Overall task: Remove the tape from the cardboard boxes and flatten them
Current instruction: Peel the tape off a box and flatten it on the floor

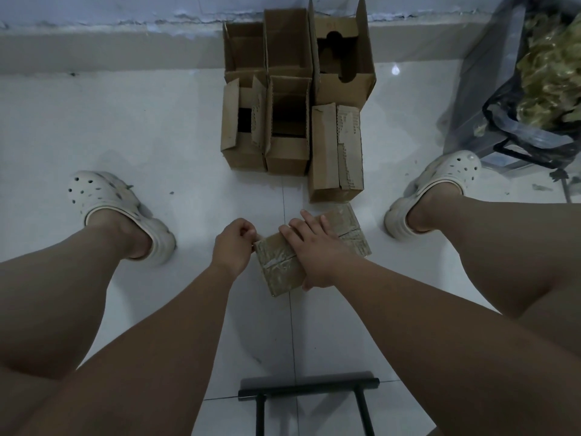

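A small taped cardboard box [279,269] lies on the white tiled floor between my feet, wrapped in shiny clear tape. My right hand [314,250] lies across its top, fingers spread over the far side and thumb hooked round the near edge. My left hand [234,243] is at the box's left corner, fingers curled and pinching at the tape edge there. Several open cardboard boxes [286,127] stand in a cluster beyond it, toward the wall, and a closed tall box [334,155] is the nearest of them.
My feet in pale clogs [110,206] [440,190] flank the work spot. A black bag of crumpled tape and scraps [540,89] sits at the right by a dark frame. A black metal stool frame [308,391] is below me. The wall skirting runs along the back.
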### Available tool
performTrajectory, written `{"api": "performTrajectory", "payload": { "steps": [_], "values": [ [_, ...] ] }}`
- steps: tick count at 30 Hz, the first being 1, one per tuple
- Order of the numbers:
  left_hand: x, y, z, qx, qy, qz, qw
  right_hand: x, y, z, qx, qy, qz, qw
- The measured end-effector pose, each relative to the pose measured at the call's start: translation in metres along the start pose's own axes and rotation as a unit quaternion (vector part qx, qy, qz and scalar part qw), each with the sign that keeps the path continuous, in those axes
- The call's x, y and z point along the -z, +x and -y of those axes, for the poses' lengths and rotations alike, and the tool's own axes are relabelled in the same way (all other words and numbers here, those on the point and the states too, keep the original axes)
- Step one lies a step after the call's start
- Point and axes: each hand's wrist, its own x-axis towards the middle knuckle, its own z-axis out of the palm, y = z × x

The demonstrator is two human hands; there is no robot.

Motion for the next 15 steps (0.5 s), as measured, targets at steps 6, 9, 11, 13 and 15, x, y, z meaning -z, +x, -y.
{"api": "performTrajectory", "payload": {
  "steps": [6,9,11,13,15],
  "values": [
    [-0.004,0.003,-0.006,0.018,-0.061,0.013,0.998,-0.001,-0.003,-0.001,-0.021,-0.004,-0.006,1.0],
    [-0.011,0.002,-0.013,0.012,-0.069,0.023,0.997,-0.002,-0.008,-0.004,-0.042,-0.005,-0.011,0.999],
    [-0.016,0.001,-0.018,0.006,-0.074,0.026,0.997,-0.002,-0.011,-0.008,-0.055,-0.004,-0.013,0.998],
    [-0.021,0.0,-0.02,0.006,-0.078,0.026,0.997,-0.002,-0.013,-0.013,-0.059,0.001,-0.01,0.998],
    [-0.024,-0.004,-0.021,0.014,-0.106,0.043,0.993,-0.002,-0.015,-0.016,-0.06,0.002,-0.005,0.998]
  ]
}}
